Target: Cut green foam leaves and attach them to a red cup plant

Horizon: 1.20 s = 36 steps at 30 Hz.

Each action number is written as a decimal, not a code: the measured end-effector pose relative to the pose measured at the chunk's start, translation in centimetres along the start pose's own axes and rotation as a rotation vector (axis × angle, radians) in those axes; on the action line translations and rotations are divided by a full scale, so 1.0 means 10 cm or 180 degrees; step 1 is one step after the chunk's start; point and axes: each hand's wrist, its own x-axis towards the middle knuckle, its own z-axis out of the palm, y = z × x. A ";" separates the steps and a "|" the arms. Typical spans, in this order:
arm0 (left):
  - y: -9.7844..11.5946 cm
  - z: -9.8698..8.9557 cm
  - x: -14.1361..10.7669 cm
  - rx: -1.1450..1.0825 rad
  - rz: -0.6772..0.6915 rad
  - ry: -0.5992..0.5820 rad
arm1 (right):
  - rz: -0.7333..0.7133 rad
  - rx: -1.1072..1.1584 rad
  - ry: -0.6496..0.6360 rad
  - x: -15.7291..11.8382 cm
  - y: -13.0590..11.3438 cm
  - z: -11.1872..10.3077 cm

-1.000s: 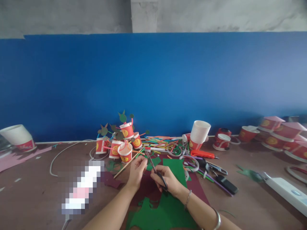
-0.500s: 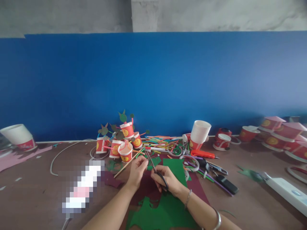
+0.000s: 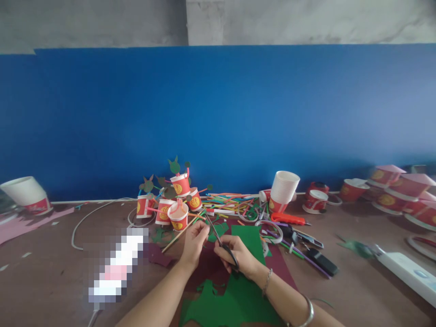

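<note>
My right hand point(image 3: 236, 255) is wrapped round the black handles of a pair of scissors point(image 3: 216, 232), whose blades point up and to the left. Just left of the blades, my left hand point(image 3: 196, 240) has its fingers pinched together; whatever they hold is too small to make out. Beneath both hands lies dark red paper point(image 3: 204, 265). Green paper point(image 3: 248, 295) with cut-out edges is spread nearer to me, under my right wrist. Red and white paper cups point(image 3: 178, 217) with straws and green paper shapes stand behind my left hand.
Colourful straws point(image 3: 225, 200) lie along the blue wall. A stack of paper cups point(image 3: 284, 190) stands behind an orange-red cutter point(image 3: 288, 219). Keys with a black fob point(image 3: 322, 261) lie at right, near a white box-like device point(image 3: 407, 272). More cups point(image 3: 395, 195) with pink tops sit far right.
My hands keep nearly the same place, the left fingers shifting very slightly by the scissor blades. Nothing else has visibly moved.
</note>
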 end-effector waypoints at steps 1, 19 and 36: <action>0.00 0.00 0.00 0.0009 -0.0003 0.0004 | 0.0000 -0.0013 0.0001 0.00 0.00 0.00; 0.04 0.00 -0.04 0.0528 0.0156 -0.0433 | -0.0699 0.0089 0.1207 0.06 0.08 -0.06; -0.10 -0.01 -0.05 0.3820 0.0862 0.0103 | -0.1012 -0.1484 0.2115 0.14 0.22 -0.26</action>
